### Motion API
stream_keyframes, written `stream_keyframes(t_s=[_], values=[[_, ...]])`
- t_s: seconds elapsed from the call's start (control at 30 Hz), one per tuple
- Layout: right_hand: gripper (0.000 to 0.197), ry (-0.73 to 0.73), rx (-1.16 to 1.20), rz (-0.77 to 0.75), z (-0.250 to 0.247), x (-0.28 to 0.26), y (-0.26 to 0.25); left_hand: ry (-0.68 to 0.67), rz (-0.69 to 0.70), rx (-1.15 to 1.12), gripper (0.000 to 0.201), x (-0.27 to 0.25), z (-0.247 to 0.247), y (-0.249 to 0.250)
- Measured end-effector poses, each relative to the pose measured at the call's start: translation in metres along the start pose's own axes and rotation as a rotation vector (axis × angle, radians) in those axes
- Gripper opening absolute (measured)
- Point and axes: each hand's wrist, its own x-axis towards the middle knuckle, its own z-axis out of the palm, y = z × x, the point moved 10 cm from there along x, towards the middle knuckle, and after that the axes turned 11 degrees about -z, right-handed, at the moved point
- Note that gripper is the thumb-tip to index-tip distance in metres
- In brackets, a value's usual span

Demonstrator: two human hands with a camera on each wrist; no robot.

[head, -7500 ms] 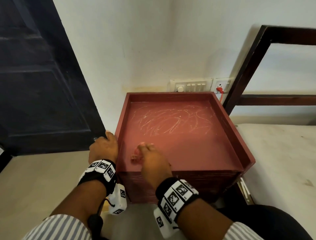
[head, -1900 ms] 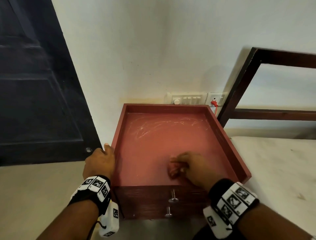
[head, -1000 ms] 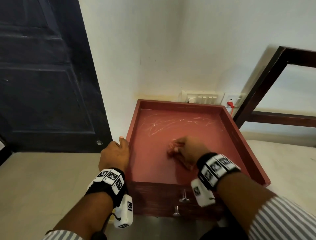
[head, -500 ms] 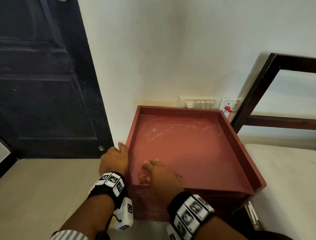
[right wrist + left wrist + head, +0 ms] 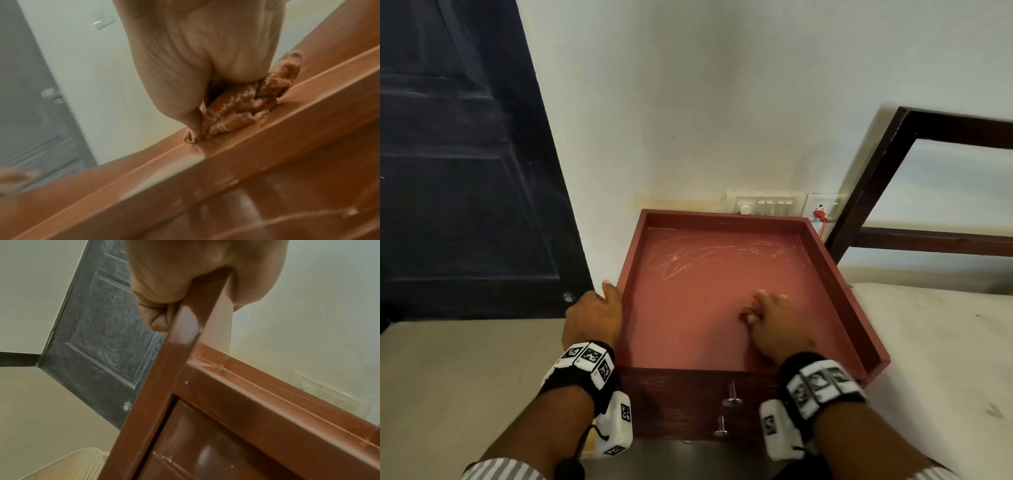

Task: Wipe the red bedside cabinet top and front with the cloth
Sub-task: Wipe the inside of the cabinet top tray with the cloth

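The red bedside cabinet (image 5: 688, 342) has a raised rim around its top and pale scribble marks near the back. My left hand (image 5: 595, 313) grips the left rim near the front, thumb on top; the left wrist view shows my left hand (image 5: 180, 288) curled round the rim (image 5: 197, 324). My right hand (image 5: 770, 322) lies on the right middle of the top and holds a bunched red-and-white cloth (image 5: 246, 105) pressed to the surface. From the head view only a bit of the cloth (image 5: 745, 317) shows. The cabinet front (image 5: 681, 404) carries two metal knobs (image 5: 732, 401).
A white mattress (image 5: 935, 359) touches the cabinet's right side, with a dark headboard frame (image 5: 873, 178) behind it. A switch panel (image 5: 767, 204) and red plug (image 5: 819, 215) sit on the wall behind. A dark door (image 5: 465, 188) stands left; pale floor (image 5: 448, 377) lies below it.
My right hand has slid with the cloth from the front left of the top to its right middle. The left hand has stayed on the left rim.
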Motion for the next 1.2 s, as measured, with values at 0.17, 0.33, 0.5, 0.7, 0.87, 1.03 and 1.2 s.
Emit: stream_keyframes(t_s=[0.17, 0.33, 0.5, 0.7, 0.87, 1.03, 1.2], values=[[0.046, -0.158, 0.200, -0.398, 0.062, -0.023, -0.156, 0.013, 0.011, -0.011, 0.065, -0.004, -0.005, 0.001], [0.045, -0.264, 0.550, -0.451, 0.043, -0.044, -0.168, 0.010, 0.018, -0.015, 0.065, -0.004, -0.005, 0.000], [0.040, 0.002, 1.413, 0.005, -0.014, -0.036, -0.069, 0.005, 0.009, -0.006, 0.068, -0.001, -0.002, -0.002], [0.029, 0.166, 0.697, 0.067, -0.050, -0.064, 0.028, 0.013, 0.019, 0.009, 0.069, -0.003, -0.003, -0.002], [0.045, 0.163, 0.411, -0.062, -0.065, -0.083, 0.036, 0.006, 0.029, -0.002, 0.067, -0.005, -0.003, 0.001], [0.028, 0.196, 0.592, -0.001, -0.070, -0.091, 0.044, 0.003, 0.025, -0.005, 0.067, -0.005, -0.003, 0.000], [0.021, 0.225, 0.927, 0.183, -0.058, -0.079, 0.044, -0.004, 0.016, -0.015, 0.066, -0.006, -0.004, 0.000]])
